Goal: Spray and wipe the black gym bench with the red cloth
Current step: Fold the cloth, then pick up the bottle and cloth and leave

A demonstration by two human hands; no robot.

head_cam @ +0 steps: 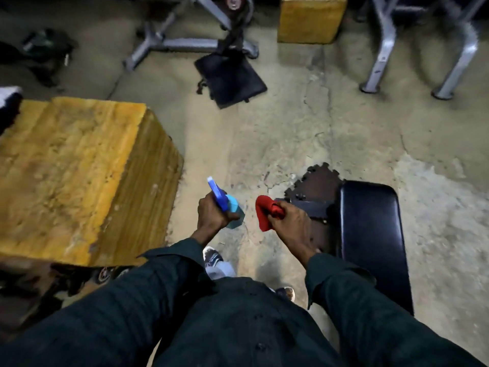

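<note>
The black padded gym bench [370, 234] runs along the lower right, its rounded end pointing away from me. My right hand [291, 221] grips a bunched red cloth [264, 211] just left of the bench pad, above the floor. My left hand [211, 214] holds a blue spray bottle [225, 202], nozzle pointing up and to the left, away from the bench. Both hands hang in front of my dark sleeves, apart from the pad.
A large yellow wooden box [74, 176] stands on the left, another [309, 19] at the back. Grey machine frames [180, 43] and legs [449, 62] line the far side. A black pad [230, 78] and a dark mat piece [317, 186] lie on the concrete floor.
</note>
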